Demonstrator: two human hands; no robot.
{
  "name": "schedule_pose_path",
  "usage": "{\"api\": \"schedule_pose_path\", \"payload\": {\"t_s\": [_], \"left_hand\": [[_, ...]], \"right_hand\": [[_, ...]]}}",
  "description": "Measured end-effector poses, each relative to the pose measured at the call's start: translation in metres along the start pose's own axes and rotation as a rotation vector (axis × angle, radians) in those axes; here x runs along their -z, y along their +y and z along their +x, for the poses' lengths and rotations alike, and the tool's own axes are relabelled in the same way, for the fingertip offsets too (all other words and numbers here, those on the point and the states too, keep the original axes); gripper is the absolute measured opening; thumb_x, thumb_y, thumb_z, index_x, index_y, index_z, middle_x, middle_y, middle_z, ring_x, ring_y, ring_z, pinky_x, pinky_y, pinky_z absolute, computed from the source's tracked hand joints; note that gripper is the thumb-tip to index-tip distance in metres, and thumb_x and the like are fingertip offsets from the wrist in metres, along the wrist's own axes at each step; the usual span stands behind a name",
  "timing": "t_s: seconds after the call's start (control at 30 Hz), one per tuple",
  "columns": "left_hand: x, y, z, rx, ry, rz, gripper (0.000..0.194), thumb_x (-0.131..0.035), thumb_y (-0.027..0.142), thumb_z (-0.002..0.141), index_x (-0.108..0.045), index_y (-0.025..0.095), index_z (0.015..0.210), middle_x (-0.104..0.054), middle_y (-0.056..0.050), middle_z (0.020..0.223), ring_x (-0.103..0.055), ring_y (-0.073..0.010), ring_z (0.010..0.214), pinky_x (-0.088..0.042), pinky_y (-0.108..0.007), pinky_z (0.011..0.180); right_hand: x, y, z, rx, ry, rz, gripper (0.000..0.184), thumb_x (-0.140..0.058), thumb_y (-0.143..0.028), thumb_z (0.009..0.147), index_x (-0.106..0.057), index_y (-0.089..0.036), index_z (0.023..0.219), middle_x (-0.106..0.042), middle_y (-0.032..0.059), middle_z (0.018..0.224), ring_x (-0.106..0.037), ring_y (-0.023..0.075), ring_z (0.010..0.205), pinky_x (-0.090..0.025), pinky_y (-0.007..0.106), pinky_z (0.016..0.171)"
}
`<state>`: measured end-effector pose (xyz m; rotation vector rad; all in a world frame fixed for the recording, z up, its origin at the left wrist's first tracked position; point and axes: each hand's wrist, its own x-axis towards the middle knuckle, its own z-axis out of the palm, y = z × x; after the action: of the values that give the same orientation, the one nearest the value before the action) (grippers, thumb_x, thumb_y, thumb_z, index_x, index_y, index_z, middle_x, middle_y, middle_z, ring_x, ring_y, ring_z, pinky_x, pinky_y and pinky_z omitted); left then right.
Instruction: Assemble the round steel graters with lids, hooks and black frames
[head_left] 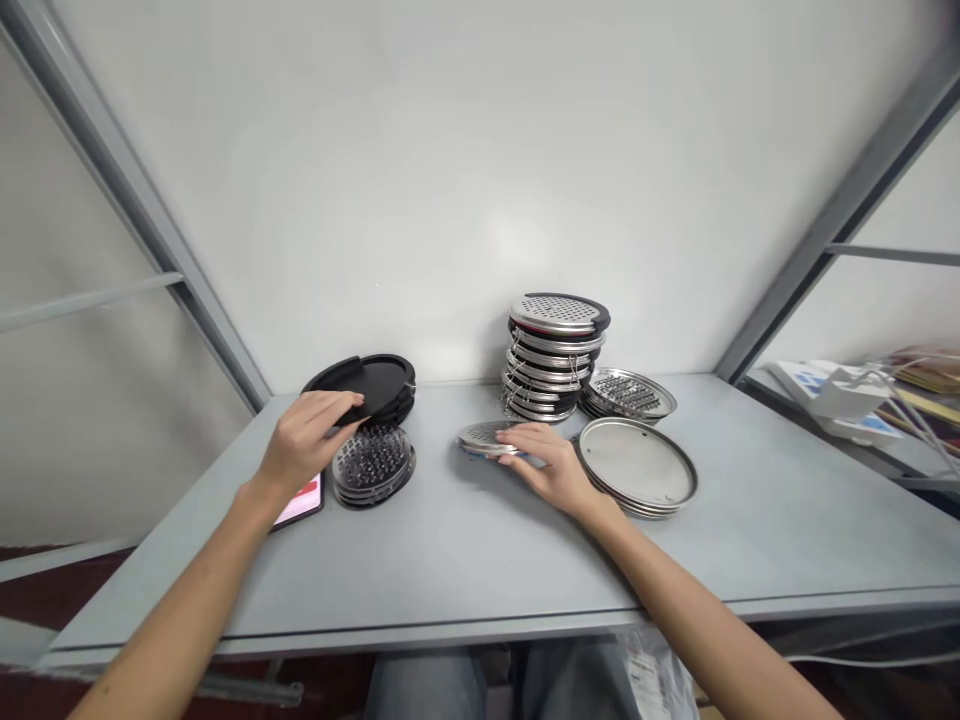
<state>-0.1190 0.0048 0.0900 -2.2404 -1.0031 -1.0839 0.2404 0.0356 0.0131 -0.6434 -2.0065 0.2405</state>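
Observation:
My left hand (311,435) is closed in a pinch on the near edge of a round black plastic rim (334,378). This rim overlaps a pile of similar black round pieces (394,385), partly behind my fingers. Just below lies a stack of dark, perforated grating discs (373,465). My right hand (551,462) grips the right side of a small round metal grater disc (481,436), tilted slightly and held just over the table. Its underside is hidden. Right of that hand sits a stack of plain round metal plates (637,465).
A tall stack of assembled round graters (559,315) stands near the wall. Coarser grating discs (630,395) are piled beside it. A phone (304,500) lies under my left wrist. The grey table (465,580) has metal frame posts at both sides. White boxes (851,405) are at far right.

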Motion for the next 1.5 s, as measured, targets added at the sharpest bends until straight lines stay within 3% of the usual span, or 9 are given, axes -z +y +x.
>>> {"api": "schedule_pose_path", "payload": {"t_s": [0.17, 0.33, 0.47, 0.7, 1.07, 1.5], "left_hand": [[0.022, -0.042, -0.021, 0.02, -0.083, 0.079, 0.017, -0.06, 0.029, 0.088, -0.064, 0.024, 0.104, -0.073, -0.005, 0.098, -0.069, -0.0251, 0.091, -0.052, -0.042, 0.086], [0.026, -0.055, -0.026, 0.026, -0.169, 0.137, 0.019, -0.055, 0.034, 0.091, -0.064, 0.024, 0.103, -0.073, -0.006, 0.1, -0.068, -0.0253, 0.093, -0.051, -0.043, 0.087], [0.004, -0.054, -0.017, 0.024, -0.248, 0.163, 0.02, -0.051, 0.033, 0.092, -0.065, 0.023, 0.103, -0.072, -0.006, 0.104, -0.067, -0.0251, 0.096, -0.049, -0.041, 0.088], [-0.024, -0.045, -0.002, 0.086, -0.207, 0.164, 0.02, -0.051, 0.033, 0.092, -0.066, 0.023, 0.101, -0.073, -0.005, 0.101, -0.067, -0.0251, 0.094, -0.048, -0.04, 0.087], [-0.042, -0.044, -0.008, 0.186, -0.121, 0.083, 0.022, -0.056, 0.037, 0.09, -0.068, 0.022, 0.1, -0.073, -0.006, 0.099, -0.066, -0.0237, 0.093, -0.049, -0.039, 0.088], [-0.045, -0.042, -0.015, 0.174, -0.18, 0.075, 0.025, -0.058, 0.037, 0.089, -0.069, 0.022, 0.106, -0.072, -0.007, 0.098, -0.062, -0.0236, 0.091, -0.048, -0.038, 0.086]], "right_hand": [[-0.007, 0.003, -0.002, 0.046, -0.026, -0.071, 0.025, -0.063, -0.028, 0.087, -0.069, -0.023, 0.111, -0.073, 0.008, 0.105, -0.065, 0.0238, 0.1, -0.052, 0.043, 0.087], [-0.008, 0.005, -0.003, 0.04, -0.074, -0.079, 0.026, -0.063, -0.033, 0.087, -0.07, -0.024, 0.11, -0.073, 0.009, 0.102, -0.065, 0.0245, 0.1, -0.052, 0.044, 0.088], [-0.009, 0.005, -0.003, 0.049, -0.091, -0.076, 0.026, -0.065, -0.033, 0.085, -0.07, -0.022, 0.108, -0.074, 0.0087, 0.101, -0.065, 0.0242, 0.099, -0.052, 0.043, 0.087], [-0.007, 0.005, -0.002, 0.045, -0.112, -0.076, 0.026, -0.066, -0.035, 0.085, -0.071, -0.022, 0.107, -0.074, 0.0091, 0.1, -0.066, 0.0245, 0.097, -0.053, 0.043, 0.085], [-0.006, 0.004, -0.001, 0.054, -0.143, -0.089, 0.027, -0.066, -0.036, 0.084, -0.071, -0.021, 0.106, -0.074, 0.0098, 0.098, -0.066, 0.0246, 0.095, -0.053, 0.041, 0.082], [-0.007, 0.006, -0.003, 0.067, -0.167, -0.085, 0.028, -0.067, -0.036, 0.084, -0.07, -0.02, 0.106, -0.073, 0.0095, 0.099, -0.065, 0.0243, 0.096, -0.052, 0.04, 0.083]]}}
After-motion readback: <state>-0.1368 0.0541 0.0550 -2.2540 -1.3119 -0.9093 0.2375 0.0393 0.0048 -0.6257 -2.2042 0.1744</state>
